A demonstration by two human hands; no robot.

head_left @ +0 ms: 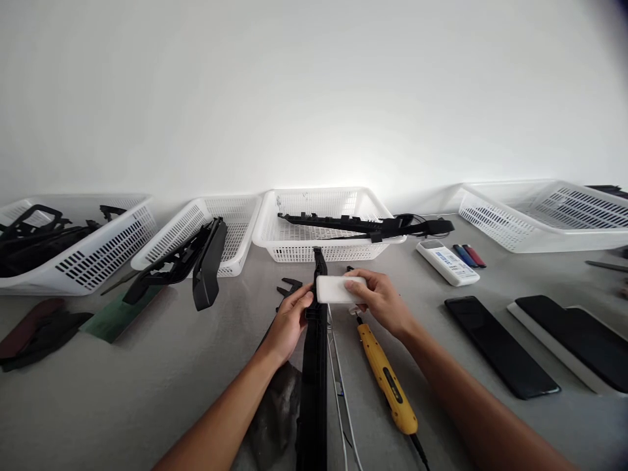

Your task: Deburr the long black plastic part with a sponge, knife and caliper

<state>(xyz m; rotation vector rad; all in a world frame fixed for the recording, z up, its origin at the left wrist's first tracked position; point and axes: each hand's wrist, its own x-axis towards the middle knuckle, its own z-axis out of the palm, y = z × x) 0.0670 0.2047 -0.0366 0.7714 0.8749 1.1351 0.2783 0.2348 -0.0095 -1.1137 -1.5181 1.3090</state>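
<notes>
Held: our right hand (380,302) is closed around a white block (336,289), set atop the long black plastic strip (314,366) on the grey table (147,392). Our left hand (288,322) grips the strip beside it. Just right lies a yellow electric screwdriver (387,383).

The long black part (314,366) runs off the near edge; the white block (333,288) covers part of it. Labels on the remote (447,263) are too small to read. The right basket (493,221) is cut at the edge.
</notes>
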